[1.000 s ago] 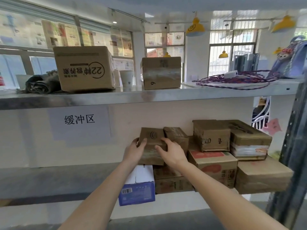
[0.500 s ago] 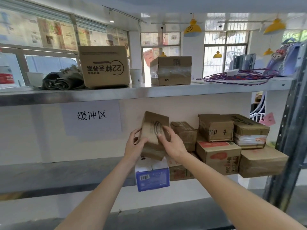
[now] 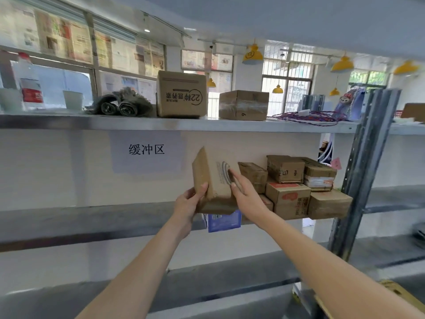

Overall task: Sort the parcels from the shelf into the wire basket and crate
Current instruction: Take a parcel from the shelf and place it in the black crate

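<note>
A small brown cardboard parcel (image 3: 212, 180) with a grey ring print is lifted off the middle shelf (image 3: 92, 217), tilted on end. My left hand (image 3: 189, 202) grips its lower left corner, thumb on the front face. My right hand (image 3: 245, 194) lies against its right face with fingers nearly straight. Under it a blue and white box (image 3: 222, 223) pokes over the shelf edge. More brown parcels (image 3: 299, 185) are stacked on the shelf to the right. No wire basket or crate is in sight.
The top shelf (image 3: 184, 125) carries two cardboard boxes (image 3: 181, 94), rolled grey bags (image 3: 122, 105), a cup, a bottle and a coil of purple cable (image 3: 310, 116). A steel upright (image 3: 365, 162) stands at the right. A paper sign (image 3: 146, 149) hangs on the back wall.
Both hands have lifted the parcel from the stack and turned it upright, carrying it up and toward me. The view has shifted left relative to the shelf.
</note>
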Tool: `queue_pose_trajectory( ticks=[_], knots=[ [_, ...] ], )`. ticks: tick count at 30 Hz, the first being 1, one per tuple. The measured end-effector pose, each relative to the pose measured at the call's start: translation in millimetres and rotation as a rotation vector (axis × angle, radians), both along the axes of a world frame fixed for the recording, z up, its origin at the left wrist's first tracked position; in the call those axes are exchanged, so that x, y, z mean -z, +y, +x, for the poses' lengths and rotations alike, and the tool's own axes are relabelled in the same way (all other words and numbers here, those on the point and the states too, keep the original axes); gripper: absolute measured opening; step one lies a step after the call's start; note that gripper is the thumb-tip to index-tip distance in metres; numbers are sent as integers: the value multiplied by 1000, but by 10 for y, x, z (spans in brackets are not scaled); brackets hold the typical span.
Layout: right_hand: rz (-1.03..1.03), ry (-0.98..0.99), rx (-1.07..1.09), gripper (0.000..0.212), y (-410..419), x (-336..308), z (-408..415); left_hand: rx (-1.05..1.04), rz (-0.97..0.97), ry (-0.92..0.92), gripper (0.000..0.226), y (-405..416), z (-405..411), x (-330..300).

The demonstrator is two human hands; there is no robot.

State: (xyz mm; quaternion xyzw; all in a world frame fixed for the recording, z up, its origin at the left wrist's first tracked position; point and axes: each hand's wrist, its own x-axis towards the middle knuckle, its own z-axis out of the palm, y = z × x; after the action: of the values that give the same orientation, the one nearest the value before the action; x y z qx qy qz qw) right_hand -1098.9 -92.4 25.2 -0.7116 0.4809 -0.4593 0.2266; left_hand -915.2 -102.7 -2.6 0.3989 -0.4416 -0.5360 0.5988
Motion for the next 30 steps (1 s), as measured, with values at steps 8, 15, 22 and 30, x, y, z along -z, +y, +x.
queue_pose_trajectory(
  ticks=[8, 15, 22, 30],
  knots=[
    [205, -130, 35, 86, 468, -150, -1, 158, -9, 131, 29, 399, -173, -183],
    [202, -329, 54, 55, 588, -259, -566, 193, -60, 102, 102, 356, -571, -232],
    [193, -203, 176, 45, 654, -290, -1081, 190, -106, 25, 92, 214, -1084, -196],
    [313, -214, 319, 78, 676, -209, -1950, 315, -65, -19, 51, 142, -2002, -229]
  ],
)
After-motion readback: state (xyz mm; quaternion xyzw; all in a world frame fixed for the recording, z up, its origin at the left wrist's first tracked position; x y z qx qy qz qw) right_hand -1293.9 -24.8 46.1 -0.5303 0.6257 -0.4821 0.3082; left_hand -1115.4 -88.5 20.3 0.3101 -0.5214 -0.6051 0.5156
